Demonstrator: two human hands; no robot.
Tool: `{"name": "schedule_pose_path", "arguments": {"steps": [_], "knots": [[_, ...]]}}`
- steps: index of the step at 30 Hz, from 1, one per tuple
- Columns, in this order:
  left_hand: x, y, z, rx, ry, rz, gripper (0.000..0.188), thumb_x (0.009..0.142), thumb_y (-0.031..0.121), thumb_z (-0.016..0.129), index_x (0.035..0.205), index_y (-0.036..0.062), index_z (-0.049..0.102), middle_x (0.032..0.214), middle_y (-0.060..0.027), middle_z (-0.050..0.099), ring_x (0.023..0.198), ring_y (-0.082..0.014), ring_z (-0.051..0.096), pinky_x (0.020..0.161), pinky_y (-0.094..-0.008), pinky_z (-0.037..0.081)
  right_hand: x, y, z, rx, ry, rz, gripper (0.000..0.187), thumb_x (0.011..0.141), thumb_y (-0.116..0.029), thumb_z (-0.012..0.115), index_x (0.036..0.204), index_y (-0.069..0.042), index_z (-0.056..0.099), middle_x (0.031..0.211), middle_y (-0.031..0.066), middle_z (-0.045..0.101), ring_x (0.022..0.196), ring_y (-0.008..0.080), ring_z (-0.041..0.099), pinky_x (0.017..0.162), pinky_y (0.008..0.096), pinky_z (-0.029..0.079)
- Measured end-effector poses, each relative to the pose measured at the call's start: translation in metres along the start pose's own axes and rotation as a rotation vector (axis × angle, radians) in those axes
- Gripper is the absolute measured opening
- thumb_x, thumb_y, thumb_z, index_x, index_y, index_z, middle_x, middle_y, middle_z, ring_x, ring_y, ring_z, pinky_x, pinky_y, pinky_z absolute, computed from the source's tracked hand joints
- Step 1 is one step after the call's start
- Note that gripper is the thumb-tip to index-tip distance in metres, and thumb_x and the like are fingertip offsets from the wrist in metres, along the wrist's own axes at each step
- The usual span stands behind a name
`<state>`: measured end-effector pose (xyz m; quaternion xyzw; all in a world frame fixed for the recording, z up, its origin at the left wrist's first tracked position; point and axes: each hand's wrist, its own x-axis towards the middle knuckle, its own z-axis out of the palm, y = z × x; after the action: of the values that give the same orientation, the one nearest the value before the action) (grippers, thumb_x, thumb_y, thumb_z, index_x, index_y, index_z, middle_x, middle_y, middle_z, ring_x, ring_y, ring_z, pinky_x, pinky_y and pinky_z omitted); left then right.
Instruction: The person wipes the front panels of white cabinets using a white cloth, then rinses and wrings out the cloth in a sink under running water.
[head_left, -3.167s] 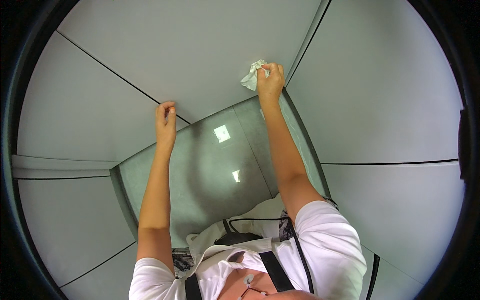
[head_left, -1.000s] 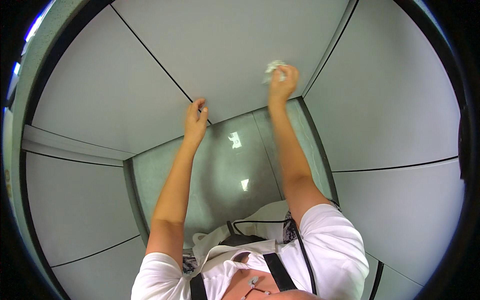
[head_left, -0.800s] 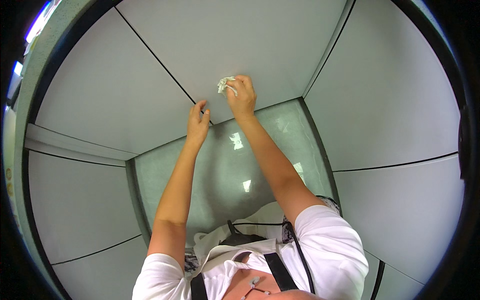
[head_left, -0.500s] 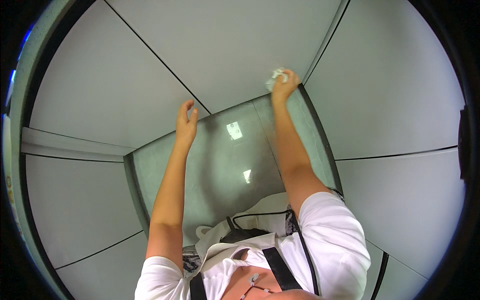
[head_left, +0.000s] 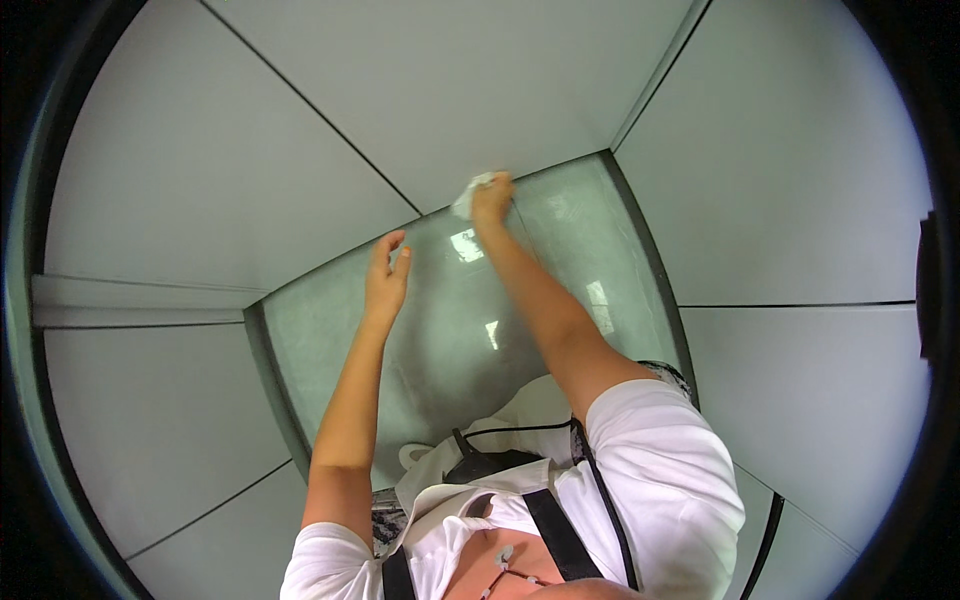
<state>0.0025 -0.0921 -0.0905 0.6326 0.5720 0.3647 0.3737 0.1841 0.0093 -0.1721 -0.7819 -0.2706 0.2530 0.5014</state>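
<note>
A crumpled white cloth [head_left: 468,198] is bunched in my right hand [head_left: 492,196], whose fingers are closed round it. In the picture, cloth and hand overlap the lower edge of the light grey wall panel [head_left: 440,90] in front of me. Whether the cloth presses on the panel cannot be told. My left hand [head_left: 386,277] hangs to the left and a little nearer, with thumb and fingers apart and nothing in them. Behind it show the grey-green floor and the dark strip along the wall's foot.
Light grey panels with dark seams enclose me at the front, the left [head_left: 150,410] and the right [head_left: 790,220]. Dark skirting [head_left: 640,225] runs round the glossy floor [head_left: 440,350], which reflects lights. A white bag [head_left: 530,410] with a black cord hangs at my front.
My right hand has swept left with the cloth, from near the right corner toward the middle of the wall's foot. My left hand has shifted slightly right and nearer.
</note>
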Motion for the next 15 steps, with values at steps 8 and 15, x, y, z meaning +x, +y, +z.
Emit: {"name": "schedule_pose_path", "arguments": {"steps": [8,15], "knots": [[0.044,0.032,0.010,-0.078,0.000,0.072,0.029,0.087,0.021,0.050,0.110,0.0026,0.052,0.110,-0.0098,0.052,0.103,-0.0200,0.049,0.087,-0.0317,0.038,0.071,0.020,-0.028,0.396,0.223,-0.027,0.023,0.071,0.001,0.060,0.093,0.000,0.050,0.094,0.0158,0.055,0.087,0.0287,0.054,0.078,0.0369,0.043],[0.076,0.030,0.023,-0.132,0.066,0.090,0.020,0.087,0.016,0.049,0.099,0.0012,0.055,0.091,-0.0064,0.055,0.090,-0.0163,0.051,0.080,-0.0273,0.040,0.060,0.026,-0.037,0.394,0.083,0.005,0.021,0.071,-0.001,0.063,0.089,-0.003,0.054,0.083,0.0077,0.056,0.071,0.0169,0.055,0.066,0.0297,0.045]]}}
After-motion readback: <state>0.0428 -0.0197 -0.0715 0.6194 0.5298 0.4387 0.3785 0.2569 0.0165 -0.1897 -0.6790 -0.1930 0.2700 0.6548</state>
